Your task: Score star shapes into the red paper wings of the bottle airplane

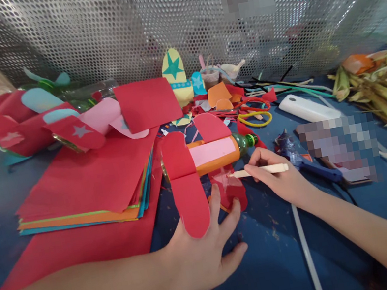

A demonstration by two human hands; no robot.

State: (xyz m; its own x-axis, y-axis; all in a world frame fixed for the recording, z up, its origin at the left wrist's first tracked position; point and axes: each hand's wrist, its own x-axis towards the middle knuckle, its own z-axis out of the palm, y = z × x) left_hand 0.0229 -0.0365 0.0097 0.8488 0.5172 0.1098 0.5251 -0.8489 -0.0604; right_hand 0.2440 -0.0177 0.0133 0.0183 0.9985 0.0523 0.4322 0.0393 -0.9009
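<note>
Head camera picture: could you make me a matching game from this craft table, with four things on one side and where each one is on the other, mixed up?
Things
1. white stick
2. stack of coloured paper
3. dried husks
4. green bottle cap

Places
A. at the far right of the table
B. pinched in the right hand
C. at the right end of the orange-wrapped bottle
D. left of that bottle, under loose red sheets

Pairs: 1-B, 2-D, 3-A, 4-C
</note>
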